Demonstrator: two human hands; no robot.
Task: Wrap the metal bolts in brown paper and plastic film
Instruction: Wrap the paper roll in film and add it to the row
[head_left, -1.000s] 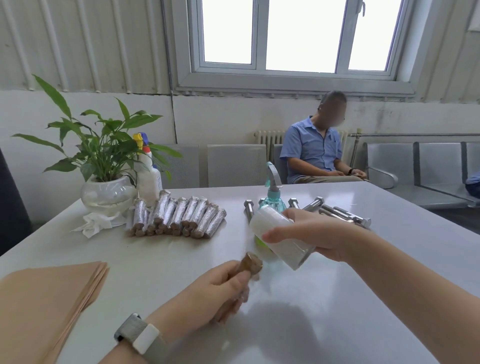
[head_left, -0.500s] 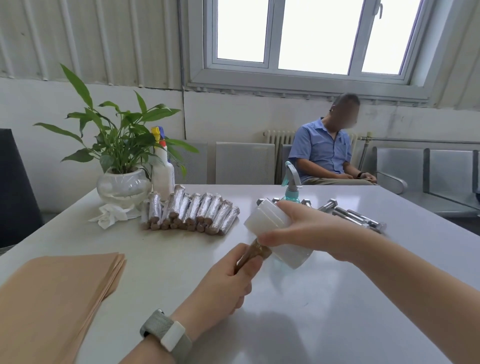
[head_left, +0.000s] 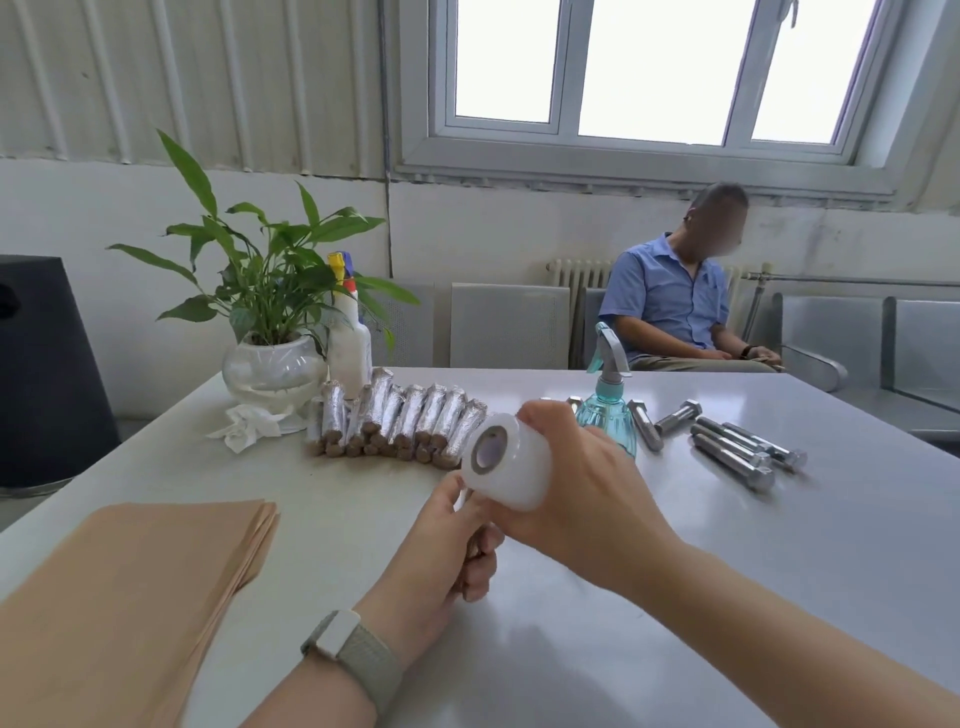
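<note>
My right hand (head_left: 582, 493) grips a white roll of plastic film (head_left: 506, 475), its hollow core facing me. My left hand (head_left: 447, 545) is curled round a paper-wrapped bolt that is almost wholly hidden by the fingers and the roll. The two hands touch just under the roll. A stack of brown paper sheets (head_left: 130, 582) lies at the near left. A row of several wrapped bolts (head_left: 400, 426) lies at the back centre. Several bare metal bolts (head_left: 727, 441) lie at the right.
A teal spray bottle (head_left: 608, 405) stands just behind my right hand. A potted plant (head_left: 270, 364), a white bottle (head_left: 350, 343) and crumpled tissue (head_left: 249, 426) sit at the back left. A person sits on a bench beyond the white table (head_left: 727, 571).
The film roll has come down onto the wrapped bolt and turned its core toward me. The bolt's brown tip, visible before, is now hidden behind the roll and my fingers.
</note>
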